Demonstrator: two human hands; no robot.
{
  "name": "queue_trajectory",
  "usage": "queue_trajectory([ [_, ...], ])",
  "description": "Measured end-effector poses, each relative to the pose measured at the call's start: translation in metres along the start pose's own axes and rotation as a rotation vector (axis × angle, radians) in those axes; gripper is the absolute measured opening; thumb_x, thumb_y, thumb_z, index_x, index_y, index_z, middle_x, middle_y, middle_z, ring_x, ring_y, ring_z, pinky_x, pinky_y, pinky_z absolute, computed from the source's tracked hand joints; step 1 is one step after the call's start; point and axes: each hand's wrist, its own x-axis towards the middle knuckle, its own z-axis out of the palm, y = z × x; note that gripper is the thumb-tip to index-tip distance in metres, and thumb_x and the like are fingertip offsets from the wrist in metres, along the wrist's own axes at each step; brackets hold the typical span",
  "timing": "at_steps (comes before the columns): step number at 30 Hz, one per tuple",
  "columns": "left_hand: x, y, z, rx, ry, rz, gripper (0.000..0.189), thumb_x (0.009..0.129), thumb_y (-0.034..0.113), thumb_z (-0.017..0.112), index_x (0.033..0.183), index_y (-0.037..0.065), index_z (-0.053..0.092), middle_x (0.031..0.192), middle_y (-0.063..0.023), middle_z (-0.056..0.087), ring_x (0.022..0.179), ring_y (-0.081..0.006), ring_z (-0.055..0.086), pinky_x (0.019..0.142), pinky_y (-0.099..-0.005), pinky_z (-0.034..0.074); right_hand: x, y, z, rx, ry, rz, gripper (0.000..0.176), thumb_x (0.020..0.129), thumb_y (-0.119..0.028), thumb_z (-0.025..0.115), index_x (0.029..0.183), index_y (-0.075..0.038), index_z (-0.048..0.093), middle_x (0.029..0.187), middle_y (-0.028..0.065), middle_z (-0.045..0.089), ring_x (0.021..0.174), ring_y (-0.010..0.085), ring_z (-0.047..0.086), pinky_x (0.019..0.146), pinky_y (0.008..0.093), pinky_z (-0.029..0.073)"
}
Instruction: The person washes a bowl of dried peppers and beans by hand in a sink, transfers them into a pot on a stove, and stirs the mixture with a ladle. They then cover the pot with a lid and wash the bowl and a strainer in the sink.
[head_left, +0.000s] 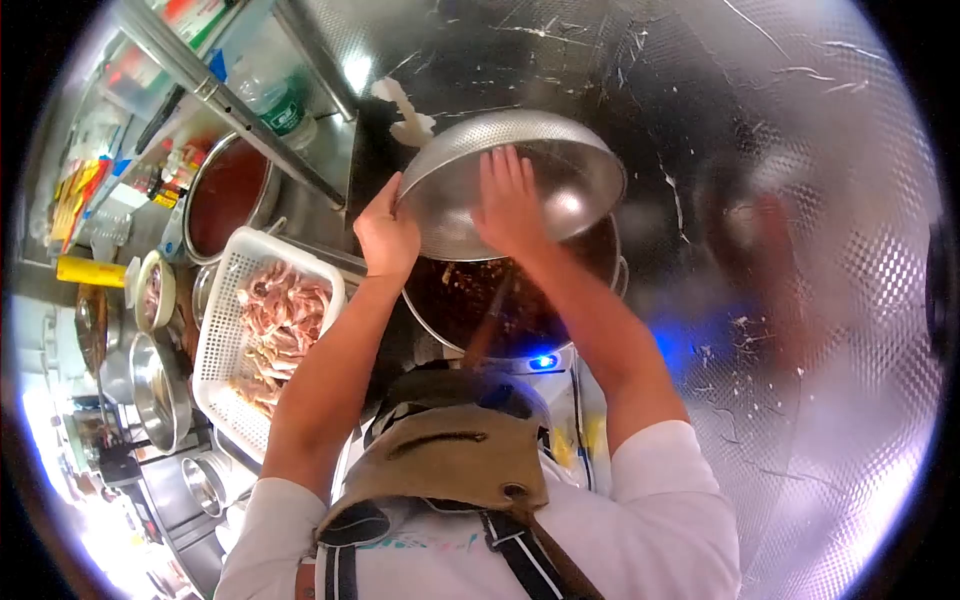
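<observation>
The perforated steel colander (560, 170) hangs tilted on its side just above the wide dark pot (470, 310). It looks light and stiff (thin metal, probably slick when wet), so the rolled rim is the surest hold. The left hand (385, 235) is clenched on that rim. The right hand (508, 200) lies spread flat against the bowl's curved wall, gripping nothing.

White meat basket (214, 325), red sauce pot (189, 215)
</observation>
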Motion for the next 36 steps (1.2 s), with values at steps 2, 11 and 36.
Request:
queue_trajectory([
  [2,-0.002,0.006,0.000,0.008,0.000,-0.047,0.034,0.080,0.000,0.053,0.113,-0.003,0.061,0.099,-0.0232,0.065,0.092,-0.0299,0.066,0.081,-0.0322,0.049,-0.003,0.003,0.001,-0.046,-0.151,-0.038,0.061,0.088,-0.026,0.052,0.135,0.008,0.033,0.145,0.0229,0.026,0.133,0.0363,0.029,0.109,0.0488,0.024],
  [11,0.002,0.017,-0.013,-0.080,-0.014,-0.079,0.035,0.080,0.000,0.053,0.113,-0.003,0.061,0.099,-0.0224,0.066,0.086,-0.0258,0.067,0.078,-0.0311,0.049,-0.010,-0.012,-0.008,0.216,-0.481,0.009,0.061,0.093,-0.039,0.044,0.136,0.004,0.035,0.145,0.0244,0.026,0.132,0.0363,0.030,0.109,0.0475,0.025],
  [36,-0.006,-0.007,-0.003,-0.042,0.082,0.125,0.040,0.076,-0.002,0.054,0.115,0.005,0.063,0.095,-0.0225,0.065,0.080,-0.0313,0.066,0.073,-0.0346,0.050,-0.031,-0.069,0.034,0.526,-0.246,0.043,0.067,0.078,-0.010,0.058,0.136,0.007,0.030,0.145,0.0281,0.022,0.133,0.0423,0.026,0.108,0.0501,0.026],
])
